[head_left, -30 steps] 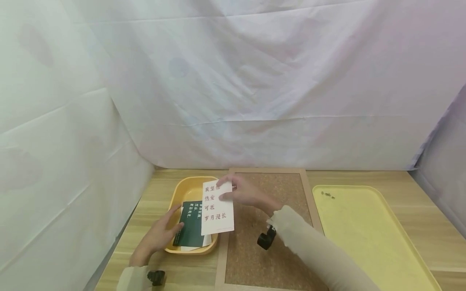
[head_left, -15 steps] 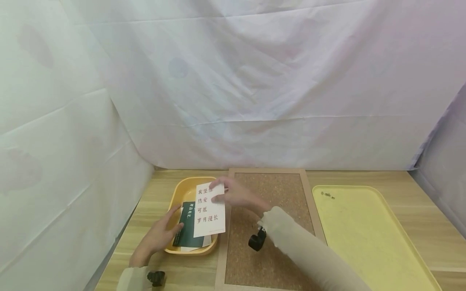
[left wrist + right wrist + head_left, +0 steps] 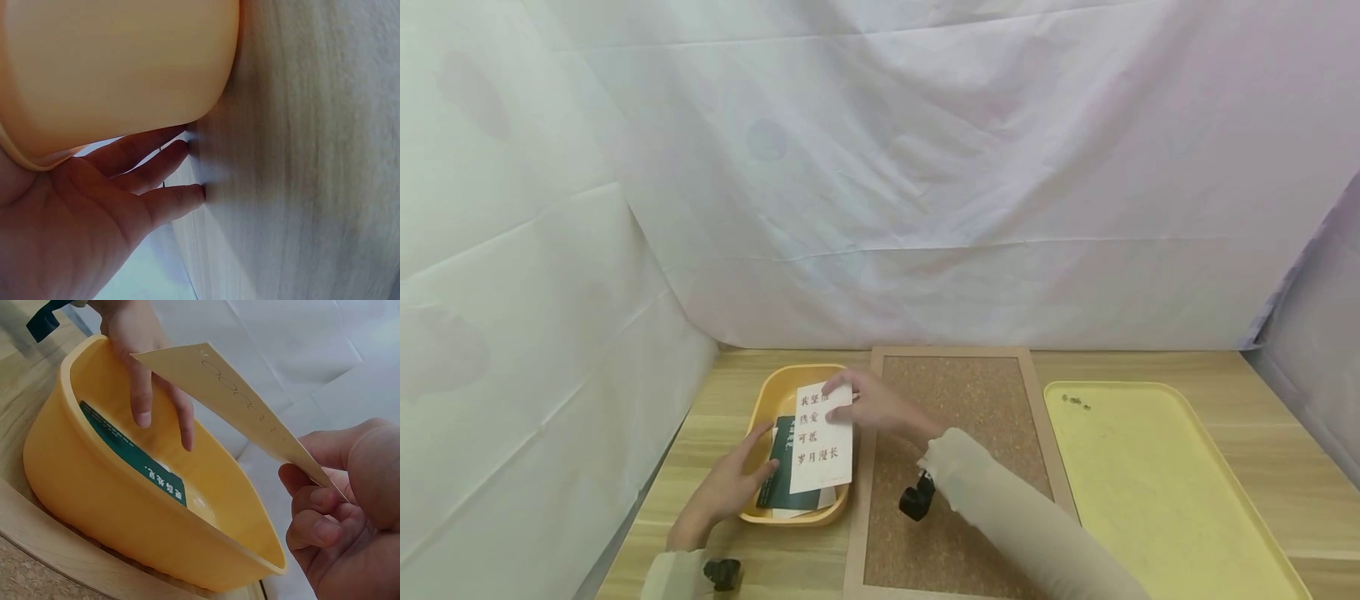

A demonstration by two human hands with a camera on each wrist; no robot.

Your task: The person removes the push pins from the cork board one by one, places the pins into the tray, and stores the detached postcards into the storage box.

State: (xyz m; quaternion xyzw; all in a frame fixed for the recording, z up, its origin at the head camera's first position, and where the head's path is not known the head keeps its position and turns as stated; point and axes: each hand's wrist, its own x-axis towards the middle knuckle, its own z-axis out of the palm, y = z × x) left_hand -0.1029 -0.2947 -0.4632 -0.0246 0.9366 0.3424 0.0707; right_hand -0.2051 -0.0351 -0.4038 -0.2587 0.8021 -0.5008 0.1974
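My right hand (image 3: 880,410) pinches a white card (image 3: 818,473) with dark red Chinese characters, thumb on its printed face. The card is held tilted above the yellow plastic basin (image 3: 769,398), overlapping its right half in the head view. My left hand (image 3: 724,490) straddles the basin's left side. In the right wrist view, two of its fingers (image 3: 142,400) reach down inside the wall; the left wrist view shows the other fingers (image 3: 169,203) outside, tips at the tabletop. A dark green card (image 3: 784,475) with white writing lies in the basin over a pale one.
A wood-framed cork board (image 3: 951,550) lies right of the basin, under my right forearm. Beyond it stands a shallow yellow tray (image 3: 1165,483) with several small dark bits (image 3: 1077,402) near its far left corner. White cloth (image 3: 970,167) hangs behind the wooden table.
My right hand has carried the white card left and slightly down, farther over the basin, covering more of the green card. The left hand stays put.
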